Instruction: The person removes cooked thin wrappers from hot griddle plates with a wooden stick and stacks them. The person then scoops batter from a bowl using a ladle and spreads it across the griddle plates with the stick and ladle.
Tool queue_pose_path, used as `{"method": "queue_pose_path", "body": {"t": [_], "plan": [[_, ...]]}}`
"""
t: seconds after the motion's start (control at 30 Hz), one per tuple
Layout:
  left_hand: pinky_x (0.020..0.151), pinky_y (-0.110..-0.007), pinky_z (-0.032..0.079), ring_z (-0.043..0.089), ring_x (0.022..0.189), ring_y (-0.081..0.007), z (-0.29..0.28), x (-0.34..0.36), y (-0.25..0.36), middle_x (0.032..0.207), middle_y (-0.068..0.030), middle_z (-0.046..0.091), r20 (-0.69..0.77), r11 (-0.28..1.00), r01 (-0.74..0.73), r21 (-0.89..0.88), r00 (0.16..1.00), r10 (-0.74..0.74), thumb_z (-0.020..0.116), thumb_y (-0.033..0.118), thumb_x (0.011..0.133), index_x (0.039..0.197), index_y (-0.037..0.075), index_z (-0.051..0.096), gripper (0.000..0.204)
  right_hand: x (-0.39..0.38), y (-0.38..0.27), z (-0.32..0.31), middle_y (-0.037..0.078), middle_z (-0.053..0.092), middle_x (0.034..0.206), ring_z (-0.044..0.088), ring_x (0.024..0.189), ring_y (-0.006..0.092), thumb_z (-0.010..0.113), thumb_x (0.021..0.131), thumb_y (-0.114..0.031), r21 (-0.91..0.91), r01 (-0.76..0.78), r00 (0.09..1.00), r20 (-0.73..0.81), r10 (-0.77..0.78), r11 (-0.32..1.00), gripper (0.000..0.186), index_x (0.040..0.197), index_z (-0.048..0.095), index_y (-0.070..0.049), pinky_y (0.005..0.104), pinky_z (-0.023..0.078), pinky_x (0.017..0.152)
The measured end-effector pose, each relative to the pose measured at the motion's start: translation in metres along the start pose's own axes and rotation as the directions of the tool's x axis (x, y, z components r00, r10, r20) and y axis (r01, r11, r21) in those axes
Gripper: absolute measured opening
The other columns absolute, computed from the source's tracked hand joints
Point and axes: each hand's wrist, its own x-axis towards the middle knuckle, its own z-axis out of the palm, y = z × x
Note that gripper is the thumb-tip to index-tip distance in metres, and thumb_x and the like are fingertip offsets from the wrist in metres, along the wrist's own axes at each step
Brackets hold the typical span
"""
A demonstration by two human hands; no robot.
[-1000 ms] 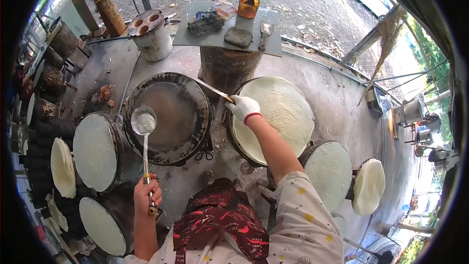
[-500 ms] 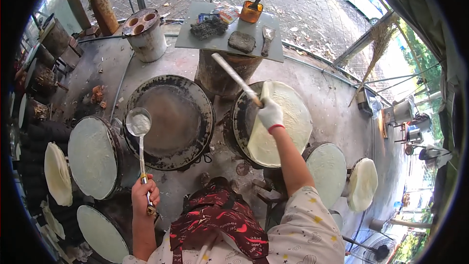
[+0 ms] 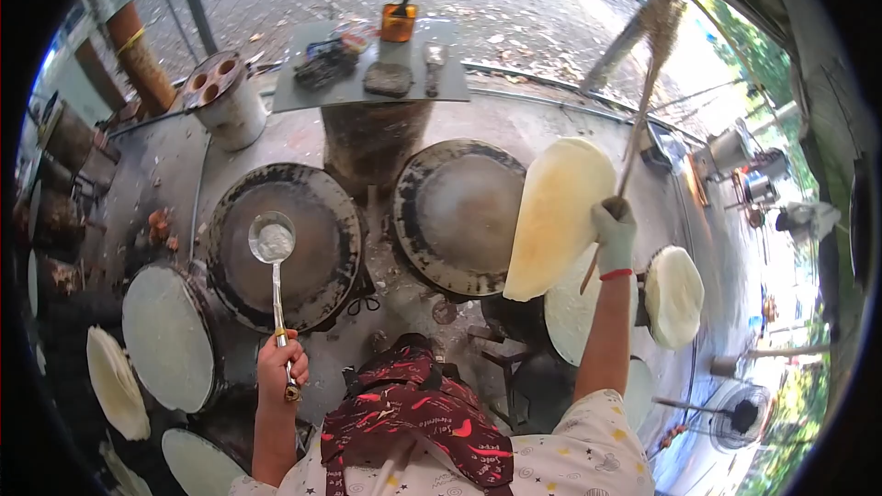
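My left hand [image 3: 283,364] is closed round the handle of a metal ladle [image 3: 277,280]. White batter [image 3: 275,242] lies in its bowl, which is over the left round griddle [image 3: 248,276]. In a white glove with a red cuff, my right hand [image 3: 614,231] is closed on the edge of a large thin flatbread [image 3: 565,211]. This pale, lightly browned sheet hangs folded in the air, right of the second griddle [image 3: 459,211], whose surface is bare. A thin brown stick end [image 3: 589,274] shows below the glove; I cannot tell what it belongs to.
A board [image 3: 447,84] on a drum holds an orange pot [image 3: 398,24] with a brush, a dark block and a scraper. Batter-covered griddles [image 3: 170,335] stand left and right. Finished flatbreads [image 3: 672,298] are at both sides. A broom [image 3: 648,73] leans at the right.
My right hand has lifted the flatbread off the second griddle and carried it right. The pale rod it held no longer shows clearly. The ladle has moved over the left griddle's middle.
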Motion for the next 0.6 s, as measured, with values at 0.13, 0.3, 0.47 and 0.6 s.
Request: {"method": "queue_pose_path", "body": {"t": [0.13,0.3,0.47,0.6], "plan": [[0.034,-0.023,0.033,0.037,0.042,-0.0083,0.029,0.004,-0.014,0.064,-0.0026,0.04,0.064,0.998,0.035,0.052,0.997,-0.038,0.049,0.003,0.084,0.103,0.001,0.044,0.02,-0.018,-0.024,-0.119,-0.005,0.051,0.076,0.047,0.064,0.0062,0.065,0.077,-0.005,0.049,0.161,0.97,-0.192,-0.149,0.986,0.01,0.085,0.059,-0.008,0.0208,0.04,0.056],[0.033,-0.023,0.033,0.037,0.042,-0.0082,0.082,-0.002,-0.045,0.064,-0.0025,0.04,0.132,0.99,0.047,0.136,0.989,-0.065,0.048,0.002,0.083,0.104,0.0,0.044,0.021,-0.043,-0.079,-0.227,-0.003,0.054,0.076,0.051,0.063,0.0081,0.062,0.08,-0.008,0.272,0.123,0.851,-0.524,0.04,0.955,0.011,0.091,0.061,-0.007,0.021,0.042,0.053],[0.033,-0.022,0.033,0.037,0.041,-0.0079,0.126,-0.006,-0.099,0.064,-0.0024,0.04,0.234,0.978,0.073,0.195,0.965,-0.118,0.048,0.003,0.084,0.104,-0.001,0.045,0.021,0.049,-0.002,-0.364,-0.001,0.053,0.06,0.049,0.048,0.0076,0.06,0.081,-0.017,0.336,0.006,0.95,-0.296,0.1,0.942,0.009,0.083,0.059,-0.009,0.0222,0.039,0.044],[0.032,-0.022,0.032,0.036,0.041,-0.0077,0.157,-0.027,-0.153,0.064,-0.0025,0.04,0.235,0.988,0.013,0.153,0.971,-0.05,0.048,0.005,0.085,0.106,-0.001,0.045,0.022,0.121,-0.006,-0.399,0.003,0.052,0.053,0.045,0.038,0.0133,0.062,0.074,-0.005,0.36,-0.173,0.866,-0.389,0.315,0.917,0.018,0.063,0.049,-0.011,0.0257,0.036,0.036]]}}
